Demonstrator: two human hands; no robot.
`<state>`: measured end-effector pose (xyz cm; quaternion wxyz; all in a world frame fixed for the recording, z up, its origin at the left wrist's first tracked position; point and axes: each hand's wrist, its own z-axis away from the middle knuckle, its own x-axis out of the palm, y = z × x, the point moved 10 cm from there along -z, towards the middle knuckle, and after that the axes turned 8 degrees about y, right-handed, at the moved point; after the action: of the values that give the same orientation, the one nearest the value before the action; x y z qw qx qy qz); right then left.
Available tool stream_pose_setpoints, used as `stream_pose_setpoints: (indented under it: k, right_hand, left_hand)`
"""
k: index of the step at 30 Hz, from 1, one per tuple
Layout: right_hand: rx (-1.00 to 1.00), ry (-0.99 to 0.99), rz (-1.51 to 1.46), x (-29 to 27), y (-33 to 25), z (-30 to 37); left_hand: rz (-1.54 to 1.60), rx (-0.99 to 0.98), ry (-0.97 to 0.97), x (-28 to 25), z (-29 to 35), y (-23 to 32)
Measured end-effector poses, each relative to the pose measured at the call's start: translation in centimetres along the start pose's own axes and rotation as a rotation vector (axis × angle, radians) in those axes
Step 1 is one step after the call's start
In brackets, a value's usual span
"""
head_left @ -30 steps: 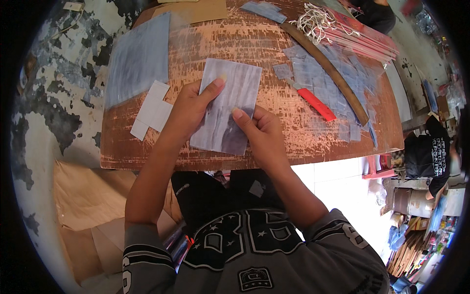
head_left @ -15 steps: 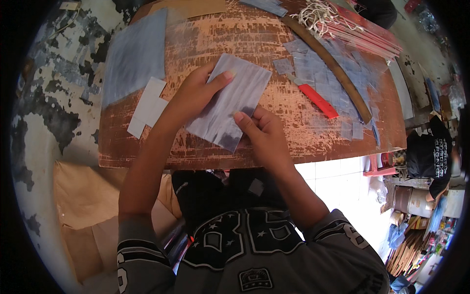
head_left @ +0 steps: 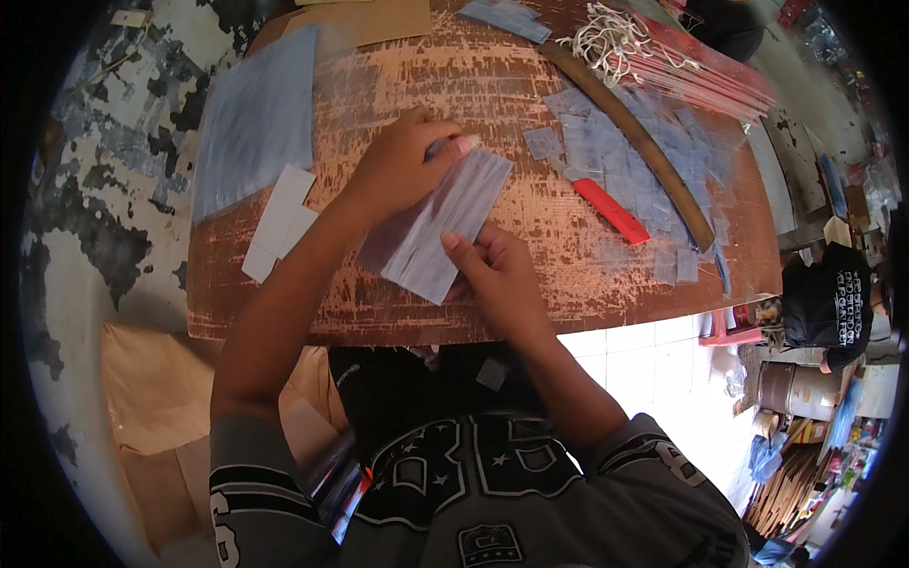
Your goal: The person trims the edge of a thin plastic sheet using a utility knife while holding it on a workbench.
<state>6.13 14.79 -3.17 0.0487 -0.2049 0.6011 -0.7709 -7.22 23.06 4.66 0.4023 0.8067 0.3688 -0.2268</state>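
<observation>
A glossy, translucent grey plastic sheet [head_left: 450,232], possibly a stack of them, is held tilted over the near part of the worn table. My left hand [head_left: 402,170] pinches its far edge, thumb on top and the other fingers bent behind. At the near right edge, my right hand [head_left: 500,273] grips it between the thumb above and fingers partly hidden below. To the right of the hands lies a red utility knife [head_left: 611,210], beside many small clear plastic pieces [head_left: 597,133]. A white cut card [head_left: 275,232] rests by my left forearm.
A large bluish plastic sheet [head_left: 256,123] covers the table's far left, with brown cardboard [head_left: 369,26] behind. A long wooden strip [head_left: 644,133] crosses the plastic pieces. White strings and thin red rods [head_left: 701,80] lie at the far right. Another person [head_left: 828,298] is at the right.
The sheet has tilted and now looks narrower, its left part darker. My left hand has shifted along its far edge, with the fingers bent more. My right hand keeps its grip.
</observation>
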Motion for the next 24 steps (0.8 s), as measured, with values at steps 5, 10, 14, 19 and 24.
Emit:
stream_pose_setpoints:
  k: [5, 10, 14, 19, 24]
  right_hand:
    - [-0.007, 0.004, 0.009, 0.0, 0.2, -0.2]
    - [-0.007, 0.005, 0.037, 0.2, 0.3, -0.1]
    - [-0.004, 0.004, 0.045, 0.7, 0.2, -0.1]
    - [0.046, -0.001, 0.065, 1.0, 0.6, -0.3]
    - [0.144, -0.060, 0.137, -1.3, 0.0, 0.4]
  left_hand:
    - [0.099, 0.226, -0.083, 1.4, -2.0, 4.2]
    - [0.121, 0.044, -0.257, 4.2, -1.8, 2.8]
    - [0.079, 0.051, -0.275, 4.4, -1.7, 2.7]
    - [0.099, 0.080, -0.273, 4.8, -1.6, 3.0]
    - [0.103, 0.097, -0.311, 6.0, -1.5, 2.2]
